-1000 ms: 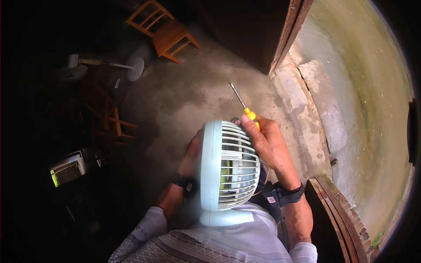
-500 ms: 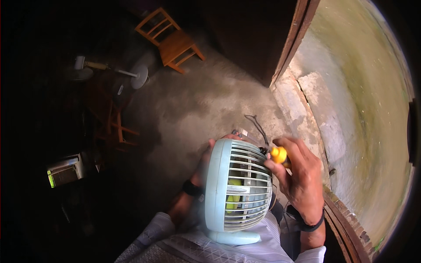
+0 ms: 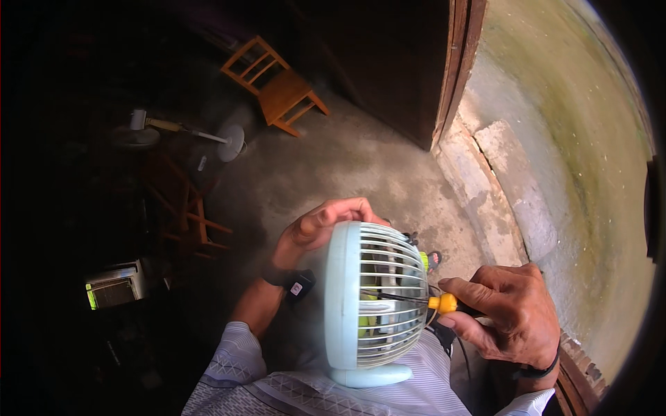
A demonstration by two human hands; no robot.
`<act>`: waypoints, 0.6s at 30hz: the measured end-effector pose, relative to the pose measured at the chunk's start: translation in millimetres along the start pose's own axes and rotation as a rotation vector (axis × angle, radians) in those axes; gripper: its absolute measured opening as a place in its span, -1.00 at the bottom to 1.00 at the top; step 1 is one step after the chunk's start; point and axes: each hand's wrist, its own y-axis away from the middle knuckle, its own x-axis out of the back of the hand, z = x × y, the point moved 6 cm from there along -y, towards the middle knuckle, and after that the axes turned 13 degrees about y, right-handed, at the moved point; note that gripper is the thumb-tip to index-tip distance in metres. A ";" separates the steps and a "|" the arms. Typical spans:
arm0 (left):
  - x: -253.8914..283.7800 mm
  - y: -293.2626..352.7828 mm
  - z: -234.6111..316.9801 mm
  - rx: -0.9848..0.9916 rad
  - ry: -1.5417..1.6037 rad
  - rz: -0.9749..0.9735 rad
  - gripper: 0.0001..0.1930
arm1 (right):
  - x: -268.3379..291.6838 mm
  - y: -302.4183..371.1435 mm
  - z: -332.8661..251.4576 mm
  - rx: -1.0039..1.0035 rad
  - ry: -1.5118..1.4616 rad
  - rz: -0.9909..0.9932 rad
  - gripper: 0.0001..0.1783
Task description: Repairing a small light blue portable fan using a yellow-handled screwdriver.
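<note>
A small light-blue fan (image 3: 343, 291) with a wire grille (image 3: 388, 340) rests against my lap, its grille facing right. My left hand (image 3: 319, 225) is at the fan's far edge, fingers curved over the rim and partly hidden behind it. In my closed right hand (image 3: 513, 315) is a screwdriver (image 3: 444, 303) with a yellow and black handle. Its thin shaft passes between the grille wires into the fan; the tip is hard to make out. Green-yellow parts show inside the grille.
A wooden chair (image 3: 284, 96) stands at the far left. Nearer are a white pedestal fan (image 3: 231, 142) lying over and a dark wooden chair (image 3: 198, 218). A door edge (image 3: 458, 76) and stone sill (image 3: 485, 187) lie to the right. A cable (image 3: 466, 360) hangs beside my lap.
My right hand has moved right and nearer, and the screwdriver now goes through the grille. My left hand has risen along the fan's rim. The dark looped cord beyond the fan is no longer visible.
</note>
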 end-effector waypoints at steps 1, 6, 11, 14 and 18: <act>-6.7 -5.2 2.0 0.000 0.000 -0.002 -0.05 | 1.3 0.3 -1.8 0.008 0.001 0.048 -0.58; -25.0 -32.8 -16.3 -0.013 0.041 0.025 0.03 | 1.1 0.8 -5.7 0.021 -0.030 0.084 -0.59; -12.4 -30.4 -24.0 -0.016 -0.007 0.042 0.11 | 13.2 17.2 5.3 0.019 0.014 0.093 -0.65; -9.7 -26.6 -25.6 -0.072 0.107 0.037 0.10 | 11.7 47.6 33.0 -0.182 -0.233 0.163 -0.51; -5.3 -26.1 -28.4 -0.101 0.145 -0.024 0.08 | 1.5 52.6 32.9 -0.197 -0.353 0.154 -0.45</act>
